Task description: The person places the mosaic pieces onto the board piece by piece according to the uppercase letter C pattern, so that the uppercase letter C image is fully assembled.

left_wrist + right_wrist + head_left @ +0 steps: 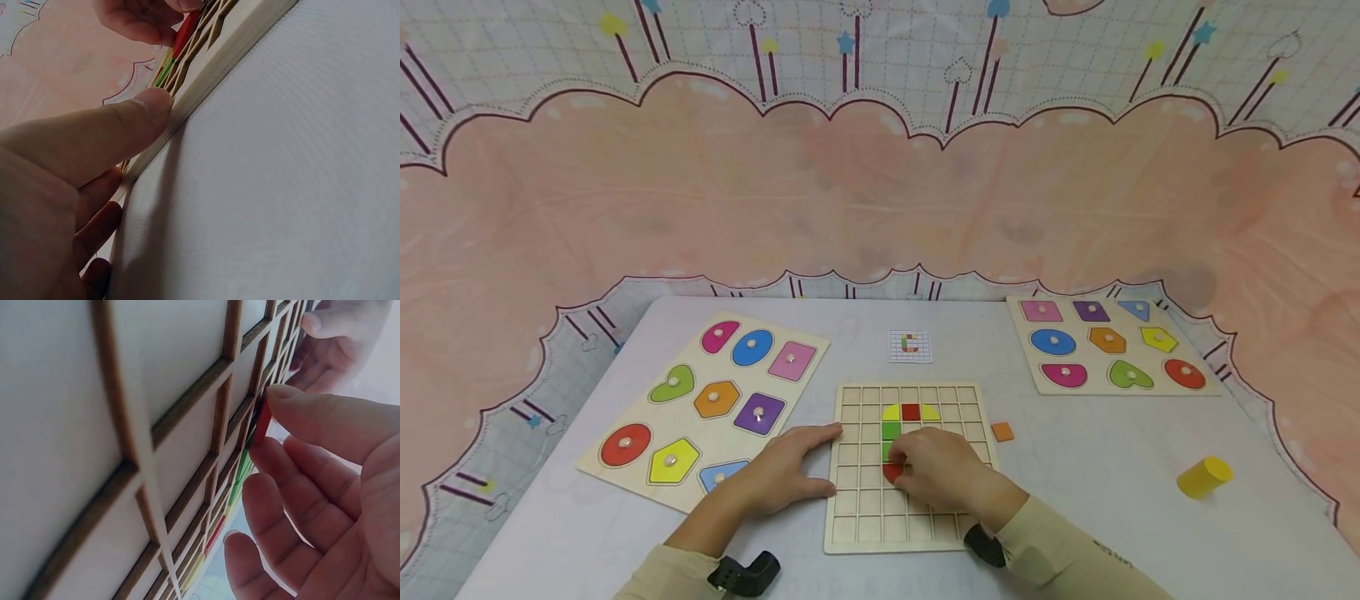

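Note:
My right hand (pixel 943 467) pinches a small red piece (pixel 263 422) between thumb and index finger, low over the wooden grid board (pixel 895 547). The piece sits just below two green squares (pixel 891 430) in one column; its full outline is partly hidden by the fingers. At the top of that column, a red square (pixel 911 412) lies between two curved yellow pieces (pixel 892 412). On the board's left edge rests my left hand (pixel 778 471), its thumb (pixel 147 112) and fingertips touching the side, fingers loosely extended.
A small pattern card (pixel 910 347) lies beyond the board. Knobbed shape puzzles stand left (pixel 658 400) and back right (pixel 1093 362). An orange square (pixel 1002 432) lies right of the board, and a yellow cylinder (pixel 1205 477) farther right. A patterned cloth (pixel 880 200) hangs behind the table.

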